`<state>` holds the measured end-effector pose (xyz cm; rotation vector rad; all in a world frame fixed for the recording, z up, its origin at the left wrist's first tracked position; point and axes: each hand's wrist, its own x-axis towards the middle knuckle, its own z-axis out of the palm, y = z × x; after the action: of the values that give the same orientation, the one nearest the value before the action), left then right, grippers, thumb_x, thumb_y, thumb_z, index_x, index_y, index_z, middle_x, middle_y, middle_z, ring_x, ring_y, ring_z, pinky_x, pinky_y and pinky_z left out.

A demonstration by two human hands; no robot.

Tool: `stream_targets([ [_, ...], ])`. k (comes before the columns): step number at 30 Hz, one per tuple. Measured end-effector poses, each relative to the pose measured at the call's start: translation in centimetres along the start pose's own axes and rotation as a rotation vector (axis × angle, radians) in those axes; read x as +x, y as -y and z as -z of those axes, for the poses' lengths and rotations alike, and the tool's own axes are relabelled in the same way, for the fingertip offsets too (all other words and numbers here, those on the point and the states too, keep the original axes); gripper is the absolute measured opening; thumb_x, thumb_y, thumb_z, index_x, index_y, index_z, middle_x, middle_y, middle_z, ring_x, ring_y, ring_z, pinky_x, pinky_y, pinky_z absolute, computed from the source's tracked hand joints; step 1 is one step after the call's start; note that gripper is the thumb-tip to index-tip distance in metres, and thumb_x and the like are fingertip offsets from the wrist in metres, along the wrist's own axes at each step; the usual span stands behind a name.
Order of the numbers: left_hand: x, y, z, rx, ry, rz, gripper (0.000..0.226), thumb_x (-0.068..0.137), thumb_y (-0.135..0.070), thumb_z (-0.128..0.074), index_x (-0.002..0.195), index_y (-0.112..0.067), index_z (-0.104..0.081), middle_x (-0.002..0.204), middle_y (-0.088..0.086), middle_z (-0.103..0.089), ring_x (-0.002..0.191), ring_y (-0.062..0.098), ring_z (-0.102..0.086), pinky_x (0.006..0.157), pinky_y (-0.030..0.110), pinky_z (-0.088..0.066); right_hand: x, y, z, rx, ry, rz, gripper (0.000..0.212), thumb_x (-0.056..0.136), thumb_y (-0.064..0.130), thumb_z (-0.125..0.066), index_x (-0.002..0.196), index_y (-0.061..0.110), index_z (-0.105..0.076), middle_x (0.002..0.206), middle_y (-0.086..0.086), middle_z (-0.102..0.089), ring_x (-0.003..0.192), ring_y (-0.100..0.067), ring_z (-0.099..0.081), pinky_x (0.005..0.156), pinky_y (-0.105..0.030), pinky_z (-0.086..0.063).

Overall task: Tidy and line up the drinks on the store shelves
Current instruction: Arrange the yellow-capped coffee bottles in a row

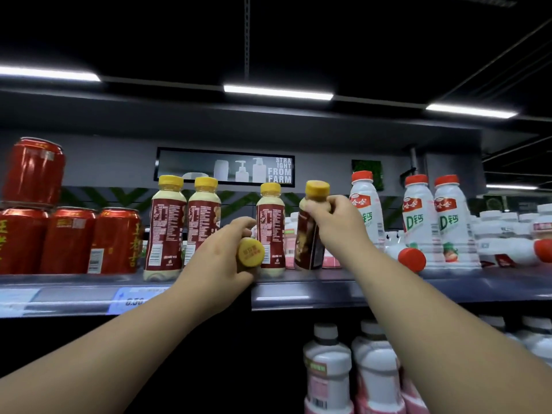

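Two hands busy: my left hand (219,261) grips a tipped bottle (251,253), cap facing me, at the shelf (328,289) front; my right hand (334,224) clutches a leaning bottle (309,246) by its neck, likely to stand it in line.

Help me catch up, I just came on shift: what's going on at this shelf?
A person is tidying drinks on the shelf. The left hand grips a lying bottle, yellow cap toward the camera. The right hand holds a tilted bottle by its neck, beside three upright bottles. A red-capped bottle lies on its side further right.
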<state>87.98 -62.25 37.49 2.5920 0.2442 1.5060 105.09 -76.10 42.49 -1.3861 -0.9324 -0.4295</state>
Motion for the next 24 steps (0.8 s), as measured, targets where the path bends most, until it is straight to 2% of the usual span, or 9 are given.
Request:
stream_targets([
  [3,0.5,0.1,-0.3,-0.042,-0.056,-0.02,0.069,0.08,-0.03,-0.079,0.134,-0.039,-0.038,0.117,-0.02,-0.054,0.108,0.007,-0.053,0.092,0.028,-0.044,1.8,0.0,-0.6,0.032,0.072,-0.149,0.046,0.089,0.054,-0.064,0.117,0.02,-0.05,0.1,0.0,-0.066,0.088,-0.02,-0.067,0.082,-0.043,-0.058],
  [5,0.9,0.2,-0.6,-0.065,-0.09,-0.014,0.066,0.082,-0.031,-0.078,0.135,-0.037,-0.039,0.115,-0.021,-0.052,0.105,0.005,-0.053,0.089,0.026,-0.044,1.8,-1.0,-0.8,-0.057,0.171,-0.165,0.057,0.083,0.051,-0.074,0.12,0.024,-0.041,0.105,0.0,-0.062,0.091,-0.021,-0.067,0.085,-0.045,-0.057],
  [7,1.3,0.2,-1.0,-0.087,-0.101,-0.011,0.065,0.084,-0.031,-0.075,0.136,-0.036,-0.037,0.117,-0.017,-0.053,0.105,0.005,-0.054,0.089,0.028,-0.046,1.4,-2.2,-1.0,-0.155,0.228,-0.151,0.066,0.074,0.047,-0.083,0.118,0.022,-0.04,0.105,0.002,-0.061,0.092,-0.018,-0.065,0.083,-0.04,-0.055],
  [9,1.5,0.2,-1.3,-0.099,-0.104,-0.019,0.065,0.084,-0.031,-0.074,0.136,-0.037,-0.035,0.116,-0.016,-0.053,0.103,0.003,-0.053,0.087,0.028,-0.045,0.9,-3.0,-1.2,-0.25,0.221,-0.098,0.059,0.072,0.046,-0.084,0.112,0.022,-0.048,0.101,0.004,-0.063,0.089,-0.016,-0.063,0.074,-0.034,-0.05],
  [11,1.5,0.4,-1.6,-0.107,-0.099,-0.017,0.067,0.085,-0.032,-0.074,0.137,-0.038,-0.032,0.114,-0.019,-0.052,0.102,-0.001,-0.052,0.084,0.024,-0.041,0.5,-3.5,-1.4,-0.315,0.188,-0.027,0.043,0.074,0.044,-0.078,0.105,0.024,-0.055,0.096,0.005,-0.064,0.086,-0.016,-0.062,0.069,-0.031,-0.047],
  [13,1.3,0.8,-1.8,-0.116,-0.095,-0.021,0.068,0.085,-0.035,-0.073,0.137,-0.039,-0.03,0.113,-0.022,-0.052,0.103,-0.003,-0.051,0.083,0.022,-0.039,0.1,-3.7,-1.4,-0.338,0.152,0.014,0.033,0.077,0.039,-0.07,0.102,0.024,-0.055,0.093,0.005,-0.063,0.084,-0.015,-0.06,0.067,-0.031,-0.045],
  [16,0.9,1.1,-2.0,-0.094,-0.085,-0.035,0.071,0.084,-0.038,-0.073,0.138,-0.042,-0.028,0.118,-0.021,-0.053,0.105,0.002,-0.052,0.087,0.024,-0.039,-0.2,-3.9,-1.3,-0.324,0.13,0.002,0.036,0.078,0.04,-0.066,0.107,0.024,-0.051,0.096,0.006,-0.062,0.088,-0.017,-0.059,0.077,-0.037,-0.049],
  [20,0.8,1.3,-2.1,-0.083,-0.084,-0.037,0.072,0.083,-0.041,-0.074,0.137,-0.044,-0.026,0.121,-0.02,-0.052,0.109,0.006,-0.052,0.09,0.028,-0.04,-0.3,-4.1,-1.3,-0.343,0.076,0.018,0.045,0.066,0.05,-0.069,0.101,0.027,-0.054,0.099,0.001,-0.06,0.088,-0.018,-0.059,0.081,-0.041,-0.053],
  [24,0.8,1.6,-2.1,-0.098,-0.079,-0.028,0.073,0.081,-0.043,-0.075,0.136,-0.047,-0.027,0.121,-0.023,-0.053,0.111,0.004,-0.052,0.092,0.028,-0.041,-0.3,-4.1,-1.0,-0.263,0.084,-0.004,0.041,0.076,0.04,-0.067,0.109,0.025,-0.049,0.096,0.003,-0.064,0.087,-0.019,-0.062,0.081,-0.044,-0.054],
])
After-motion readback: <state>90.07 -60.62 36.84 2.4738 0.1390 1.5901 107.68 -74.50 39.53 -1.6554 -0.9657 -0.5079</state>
